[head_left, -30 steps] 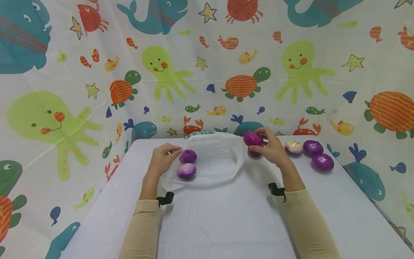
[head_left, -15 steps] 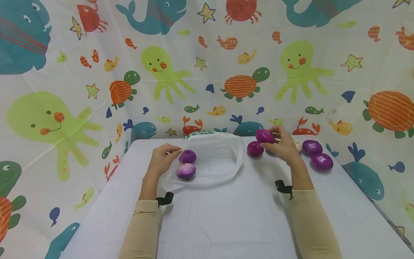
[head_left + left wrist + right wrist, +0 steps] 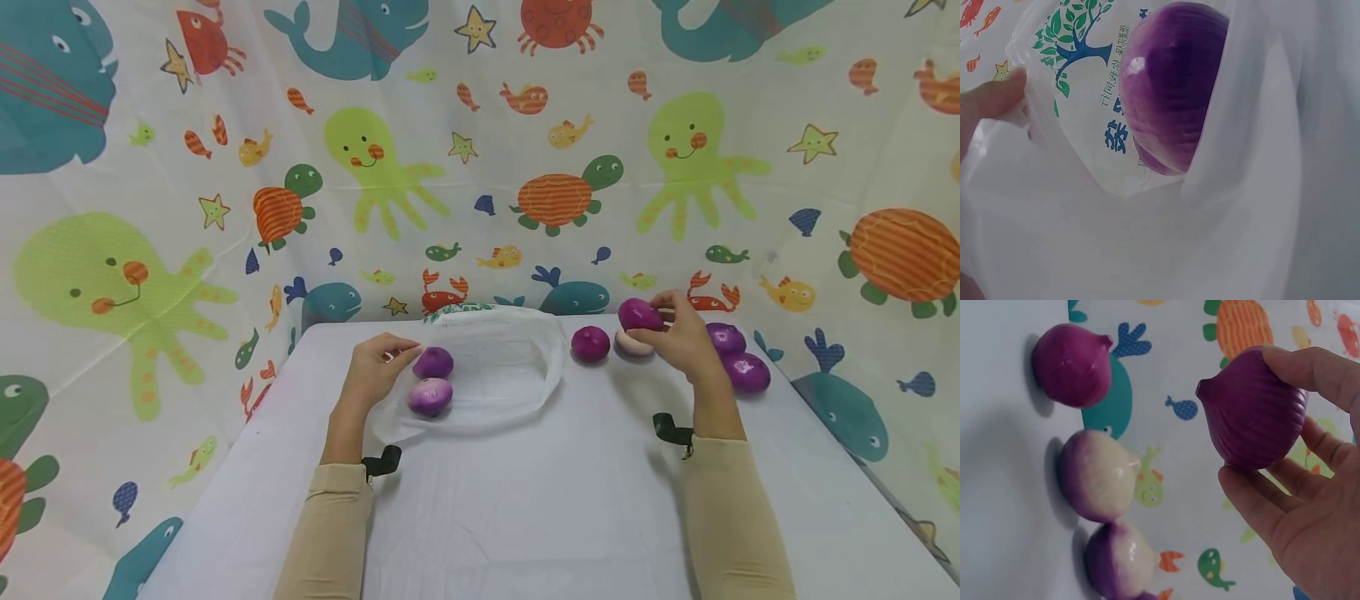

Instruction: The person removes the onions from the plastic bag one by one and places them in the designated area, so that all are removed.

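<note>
My left hand [image 3: 375,371] pinches the left rim of a thin white plastic bag [image 3: 487,427], which lies spread with its mouth toward me. Two purple onions [image 3: 431,397] are in its left part; the left wrist view shows one onion [image 3: 1172,87] large, before a printed tree and blue lettering. Raised in my right hand [image 3: 684,337] is a glossy purple onion [image 3: 1250,412], held between thumb and fingertips. Behind and below it on the table stand a magenta onion [image 3: 1074,365] and a white-and-purple onion [image 3: 1099,475].
Two more purple onions [image 3: 746,373] lie at the table's right rear, partly behind my right hand. Another pale-and-purple onion [image 3: 1124,559] shows in the right wrist view. A sea-animal curtain [image 3: 450,192] hangs along the back edge of the white table [image 3: 525,517].
My right hand has moved rightward with the onion, from over the magenta onion to over the white-and-purple one. The left hand and the bag have stayed in place.
</note>
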`<action>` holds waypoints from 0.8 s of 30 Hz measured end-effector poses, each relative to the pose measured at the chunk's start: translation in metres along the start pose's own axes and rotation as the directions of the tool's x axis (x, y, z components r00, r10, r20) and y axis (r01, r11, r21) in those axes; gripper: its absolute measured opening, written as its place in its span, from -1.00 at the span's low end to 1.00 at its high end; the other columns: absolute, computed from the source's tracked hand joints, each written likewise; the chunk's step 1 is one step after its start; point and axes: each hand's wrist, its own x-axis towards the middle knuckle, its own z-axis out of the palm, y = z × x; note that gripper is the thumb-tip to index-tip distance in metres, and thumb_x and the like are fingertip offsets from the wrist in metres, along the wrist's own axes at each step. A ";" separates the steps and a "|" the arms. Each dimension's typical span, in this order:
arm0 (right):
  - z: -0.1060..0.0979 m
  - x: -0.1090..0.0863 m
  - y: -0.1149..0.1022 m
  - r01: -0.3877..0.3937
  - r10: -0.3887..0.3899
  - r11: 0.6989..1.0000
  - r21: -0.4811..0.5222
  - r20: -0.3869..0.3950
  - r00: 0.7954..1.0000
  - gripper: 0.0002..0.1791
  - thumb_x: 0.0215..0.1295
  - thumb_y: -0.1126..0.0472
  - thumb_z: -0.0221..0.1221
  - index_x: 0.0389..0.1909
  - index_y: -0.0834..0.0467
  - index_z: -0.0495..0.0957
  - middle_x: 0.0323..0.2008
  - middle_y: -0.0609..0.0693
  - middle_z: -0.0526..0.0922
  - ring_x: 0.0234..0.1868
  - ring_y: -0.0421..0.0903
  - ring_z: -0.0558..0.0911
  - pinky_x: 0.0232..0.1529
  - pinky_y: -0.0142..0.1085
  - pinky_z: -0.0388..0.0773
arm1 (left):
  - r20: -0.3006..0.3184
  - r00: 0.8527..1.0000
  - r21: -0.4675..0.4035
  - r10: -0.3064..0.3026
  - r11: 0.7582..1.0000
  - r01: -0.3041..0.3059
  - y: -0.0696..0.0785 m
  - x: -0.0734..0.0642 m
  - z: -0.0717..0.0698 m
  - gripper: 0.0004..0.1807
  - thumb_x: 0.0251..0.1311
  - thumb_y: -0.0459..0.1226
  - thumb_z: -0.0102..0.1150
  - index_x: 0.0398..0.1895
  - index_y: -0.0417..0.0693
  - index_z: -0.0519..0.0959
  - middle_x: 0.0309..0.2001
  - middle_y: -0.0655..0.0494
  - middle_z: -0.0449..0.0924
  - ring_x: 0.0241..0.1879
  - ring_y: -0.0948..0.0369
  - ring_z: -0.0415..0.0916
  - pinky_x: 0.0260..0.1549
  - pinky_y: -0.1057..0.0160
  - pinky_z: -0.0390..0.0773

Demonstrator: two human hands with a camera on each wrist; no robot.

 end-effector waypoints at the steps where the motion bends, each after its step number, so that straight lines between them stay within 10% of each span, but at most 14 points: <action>1: -0.002 0.000 0.001 -0.002 0.002 1.000 -0.005 -0.007 1.000 -0.17 0.25 -0.02 0.47 0.34 0.16 0.21 0.43 0.28 0.36 0.47 0.33 0.33 0.33 0.35 0.40 | 0.002 1.000 -0.001 -0.007 1.000 0.007 0.000 0.000 0.000 -0.80 0.36 -0.13 0.37 -0.06 0.05 0.80 -0.15 0.10 0.78 -0.12 0.12 0.57 -0.07 0.16 0.58; 24: -0.018 0.003 0.023 -0.058 0.055 0.991 -0.119 -0.031 0.998 -0.21 0.27 0.13 0.46 0.30 0.29 0.19 0.32 0.40 0.39 0.37 0.39 0.37 0.34 0.32 0.41 | 0.008 1.000 0.006 -0.029 1.000 0.029 0.001 -0.001 -0.001 -0.78 0.37 -0.09 0.36 -0.04 0.08 0.80 -0.11 0.11 0.78 -0.09 0.11 0.57 -0.05 0.15 0.59</action>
